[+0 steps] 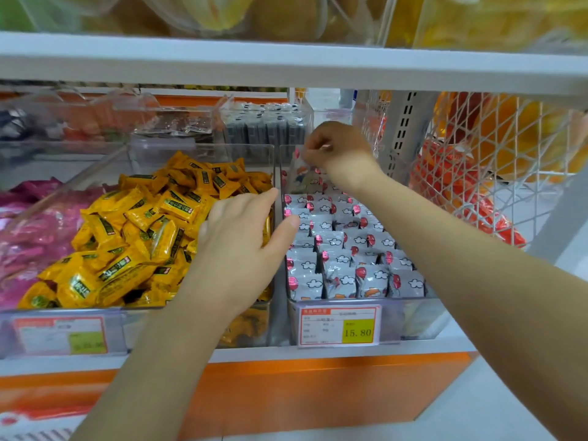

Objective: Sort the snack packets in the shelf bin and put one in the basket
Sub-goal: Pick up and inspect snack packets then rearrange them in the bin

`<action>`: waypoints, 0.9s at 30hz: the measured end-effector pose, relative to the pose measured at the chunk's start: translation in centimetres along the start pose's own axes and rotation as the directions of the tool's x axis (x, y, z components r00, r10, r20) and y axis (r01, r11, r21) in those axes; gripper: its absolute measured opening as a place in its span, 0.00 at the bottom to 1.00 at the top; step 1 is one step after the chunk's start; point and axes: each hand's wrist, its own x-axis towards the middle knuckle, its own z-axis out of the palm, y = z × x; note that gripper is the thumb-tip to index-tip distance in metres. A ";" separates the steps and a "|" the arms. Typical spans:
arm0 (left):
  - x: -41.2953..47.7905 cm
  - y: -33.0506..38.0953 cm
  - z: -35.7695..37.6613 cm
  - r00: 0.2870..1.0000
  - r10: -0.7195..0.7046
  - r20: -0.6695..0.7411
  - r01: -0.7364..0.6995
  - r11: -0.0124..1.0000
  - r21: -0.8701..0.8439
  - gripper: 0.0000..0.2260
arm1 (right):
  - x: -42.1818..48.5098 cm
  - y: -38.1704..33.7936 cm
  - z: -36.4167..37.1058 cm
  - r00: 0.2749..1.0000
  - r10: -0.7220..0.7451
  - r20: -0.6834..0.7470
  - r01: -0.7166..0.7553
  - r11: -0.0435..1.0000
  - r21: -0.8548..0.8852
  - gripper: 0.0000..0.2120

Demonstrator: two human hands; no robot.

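Clear acrylic walls form the shelf bin (350, 319) I take as my landmark, with a price tag (339, 326) reading 15.80 on its front. Silver snack packets (346, 249) printed with red balloons and clouds stand in neat rows inside it. At the bin's far end my right hand (337, 148) has its grip pinched on one packet (300, 173), lifted above the rows. My left hand (241, 237) rests on the bin's left wall — grip released, fingers spread, holding nothing. Left of the bin, yellow packets (143, 237) lie heaped in the neighbouring container, pink ones (31, 230) beyond. Right of the bin hangs a white wire basket (496, 173) with orange bags (451, 183) in it. A white shelf (286, 65) runs above the bin — an orange panel (318, 393) below.
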 end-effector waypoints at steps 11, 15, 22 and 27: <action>-2.1 2.7 -1.3 0.981 0.011 -0.194 -0.056 0.972 -0.228 0.20 | -12.4 -2.1 -5.9 0.940 0.340 -0.001 -0.197 0.546 0.815 0.06; -3.8 3.4 -1.1 0.984 -0.083 -0.156 0.008 0.902 -0.431 0.13 | -15.0 -2.1 -6.2 0.936 0.337 0.100 -0.238 0.398 0.886 0.06; -4.5 3.2 -1.1 0.977 -0.207 -0.053 0.113 0.711 -0.694 0.12 | -16.2 -1.4 -6.4 0.946 0.270 0.182 -0.276 0.369 0.887 0.05; -4.2 3.2 -1.4 0.959 -0.282 0.027 0.184 0.547 -0.817 0.14 | -16.2 -1.0 -6.4 0.953 0.240 0.188 -0.277 0.429 0.860 0.05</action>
